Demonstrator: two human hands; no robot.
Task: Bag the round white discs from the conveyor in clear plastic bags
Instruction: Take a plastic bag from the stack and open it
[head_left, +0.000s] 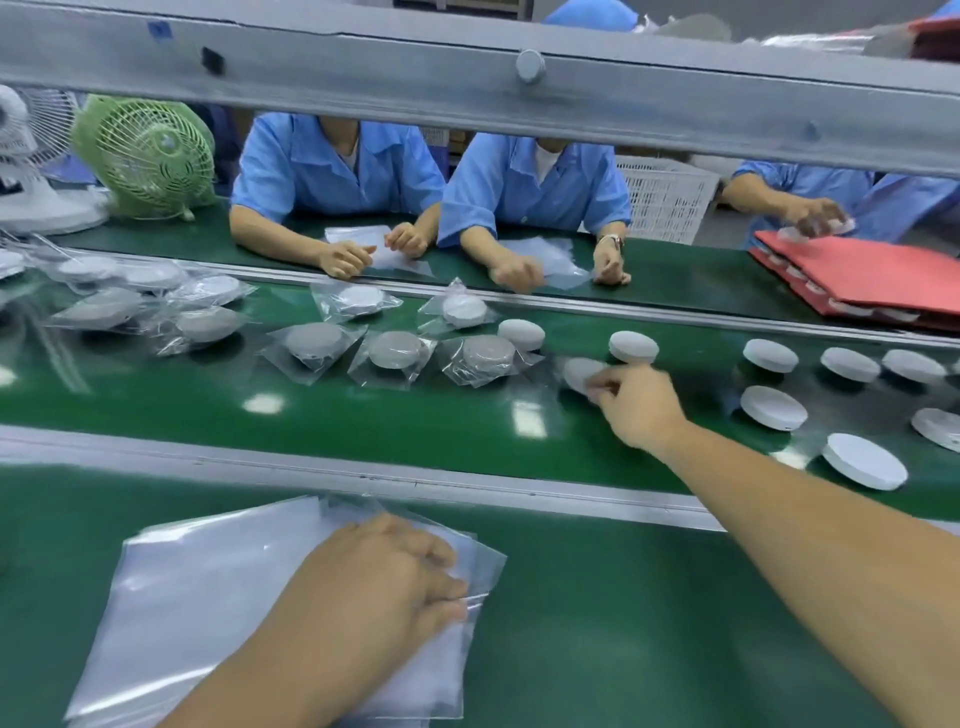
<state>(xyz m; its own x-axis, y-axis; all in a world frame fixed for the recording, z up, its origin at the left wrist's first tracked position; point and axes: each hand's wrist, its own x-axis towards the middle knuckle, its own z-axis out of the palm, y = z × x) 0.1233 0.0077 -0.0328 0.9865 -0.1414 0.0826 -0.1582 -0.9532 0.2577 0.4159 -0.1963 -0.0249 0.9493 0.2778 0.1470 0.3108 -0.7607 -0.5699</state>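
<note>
Round white discs (864, 461) flat on conveyor (415, 415) — clear bags (208, 571) stacked nearside.

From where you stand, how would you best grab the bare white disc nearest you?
From above, pinching the nearest disc across its rim, thumb on the near edge: it lies flat on the belt, apart from its neighbours, its low side wall exposed.
</note>
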